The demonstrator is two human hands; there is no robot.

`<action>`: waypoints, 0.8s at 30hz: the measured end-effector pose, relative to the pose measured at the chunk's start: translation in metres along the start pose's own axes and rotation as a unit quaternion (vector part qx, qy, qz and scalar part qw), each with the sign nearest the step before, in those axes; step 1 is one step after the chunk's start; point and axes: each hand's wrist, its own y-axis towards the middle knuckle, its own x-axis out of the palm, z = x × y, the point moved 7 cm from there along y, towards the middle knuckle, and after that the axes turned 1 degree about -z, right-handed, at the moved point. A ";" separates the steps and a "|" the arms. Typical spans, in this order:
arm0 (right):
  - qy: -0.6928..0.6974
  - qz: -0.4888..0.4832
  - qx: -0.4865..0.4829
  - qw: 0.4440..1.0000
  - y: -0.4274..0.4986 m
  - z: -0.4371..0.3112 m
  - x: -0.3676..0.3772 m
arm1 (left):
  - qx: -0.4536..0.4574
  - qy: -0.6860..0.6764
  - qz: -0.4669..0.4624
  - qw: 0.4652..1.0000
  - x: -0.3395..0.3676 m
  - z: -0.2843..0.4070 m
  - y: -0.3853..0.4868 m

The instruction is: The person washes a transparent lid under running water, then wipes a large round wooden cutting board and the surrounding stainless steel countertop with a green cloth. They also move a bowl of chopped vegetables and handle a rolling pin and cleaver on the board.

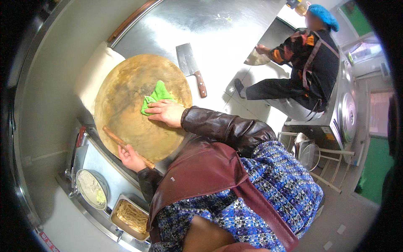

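Note:
A thick round wooden chopping block [126,91] lies before me, its surface stained darker in patches. My right hand [167,113] presses a bright green cloth [160,92] against the block, fingers bent over its near part. At the block's lower left rim, my left hand [131,158] holds a slim wooden rolling pin [115,136], which slants across the edge. Beyond the block a cleaver [189,60] with a brown riveted wooden handle rests flat on the steel table, apart from both hands.
The shiny steel worktop [151,25] extends behind the block. On my left are a bowl of pale food [91,189] and a metal tray of brown strips [130,217]. A seated co-worker [315,63] in a blue hair cap is at the right, near a metal rack [330,152].

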 end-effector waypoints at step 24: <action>0.051 -0.005 0.021 0.998 -0.012 0.006 0.007 | 0.013 0.013 0.007 1.000 -0.002 -0.005 0.007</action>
